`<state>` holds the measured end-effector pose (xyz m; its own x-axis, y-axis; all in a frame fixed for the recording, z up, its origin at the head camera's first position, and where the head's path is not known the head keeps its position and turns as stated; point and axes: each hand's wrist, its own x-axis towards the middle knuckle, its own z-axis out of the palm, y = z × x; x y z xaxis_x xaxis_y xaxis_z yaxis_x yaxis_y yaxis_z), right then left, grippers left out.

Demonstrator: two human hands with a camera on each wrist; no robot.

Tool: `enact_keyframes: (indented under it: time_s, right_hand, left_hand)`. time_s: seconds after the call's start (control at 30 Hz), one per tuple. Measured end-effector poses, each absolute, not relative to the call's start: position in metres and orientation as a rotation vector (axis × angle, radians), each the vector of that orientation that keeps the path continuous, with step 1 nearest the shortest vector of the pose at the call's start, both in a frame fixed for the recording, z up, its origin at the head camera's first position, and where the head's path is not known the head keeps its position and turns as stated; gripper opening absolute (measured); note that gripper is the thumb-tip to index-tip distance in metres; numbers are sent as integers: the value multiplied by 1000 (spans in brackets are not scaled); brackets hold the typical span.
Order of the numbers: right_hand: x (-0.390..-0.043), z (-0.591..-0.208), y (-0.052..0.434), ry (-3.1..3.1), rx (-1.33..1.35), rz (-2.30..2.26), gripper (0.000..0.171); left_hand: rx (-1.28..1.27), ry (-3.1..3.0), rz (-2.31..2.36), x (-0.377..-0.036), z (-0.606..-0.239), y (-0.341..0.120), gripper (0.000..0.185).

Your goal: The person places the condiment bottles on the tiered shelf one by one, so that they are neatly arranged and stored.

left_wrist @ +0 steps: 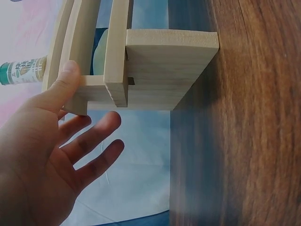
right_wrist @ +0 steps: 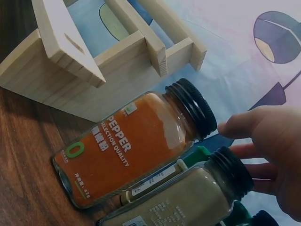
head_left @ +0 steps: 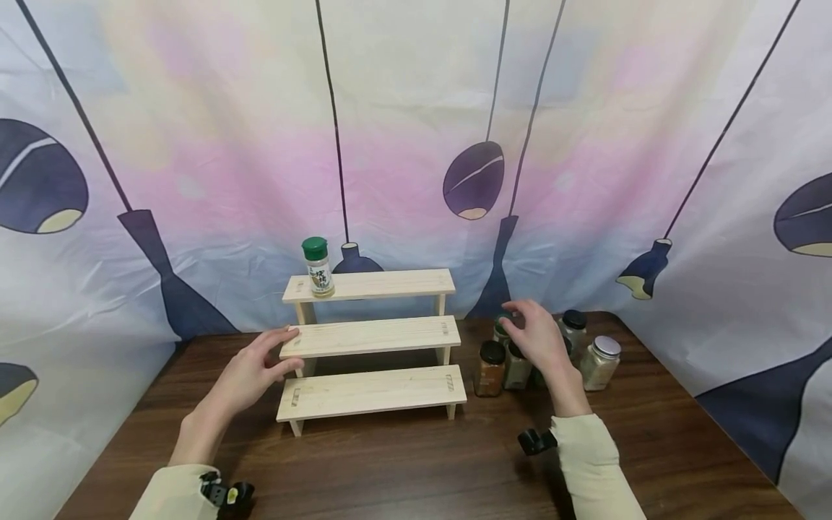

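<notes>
- Head view: the wooden rack (head_left: pixel 370 334) has three steps. On the left end of its top step stands a green-capped shaker (head_left: pixel 320 274); its label shows characters, too small to read surely.
- To the right of the rack stand several spice jars, among them an orange jar (head_left: pixel 490 374) and a silver-lidded jar (head_left: pixel 601 365). The right hand (head_left: pixel 541 343) is over this group, thumb and forefinger apart in a curve; I see no jar firmly held.
- Left wrist view: the left hand (left_wrist: pixel 51 141) touches the rack's left end, at the middle step, with the other fingers spread. The rack looks stiff and rather light, so a steadying touch at its end seems sensible.
- Right wrist view: the orange jar, near the rack, reads "PEPPER" and "SELECTION QUALITY", with Chinese characters and a green ring mark. Behind it lies in view a beige jar (right_wrist: pixel 188 197), its print unreadable. They look like glass: smooth, moderately heavy, breakable. I would hold below the ribbed black lid, around the shoulders.
</notes>
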<state>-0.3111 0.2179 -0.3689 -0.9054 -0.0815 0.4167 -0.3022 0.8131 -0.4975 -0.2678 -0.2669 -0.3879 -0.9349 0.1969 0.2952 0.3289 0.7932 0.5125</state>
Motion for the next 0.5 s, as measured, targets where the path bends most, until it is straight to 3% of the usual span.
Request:
enact_keyframes:
  time_s: [0.5]
  right_hand:
    - [-319, -373, 213, -2672, 280, 664, 34]
  left_hand:
    - [-400, -2771, -846, -271, -387, -269, 65]
